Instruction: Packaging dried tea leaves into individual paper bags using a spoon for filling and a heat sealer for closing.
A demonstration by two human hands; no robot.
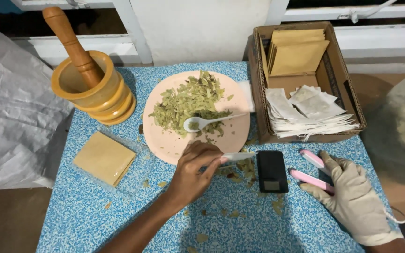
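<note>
Paper-thin and floppy, the sachet (236, 157) lay on the table (94, 220) beside the scale (272, 171), pinched at its near edge by the left hand (194, 172), while the gloved right hand (352, 197) gripped a pink sealer (311, 180) by its handles; it looked easily crumpled

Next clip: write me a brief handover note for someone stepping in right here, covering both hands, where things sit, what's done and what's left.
Left hand: bare, pinching a small white sachet just below the plate.
Right hand: gloved, holding a pink sealer, its two arms apart.
Dried leaves are heaped on the plate, with a white spoon lying in them. A black scale sits between the hands. The box holds empty sachets and brown envelopes.
Done: cannot tell whether any sachet is filled.
Left: most leaves remain on the plate, and the stack of sachets is unused.
</note>
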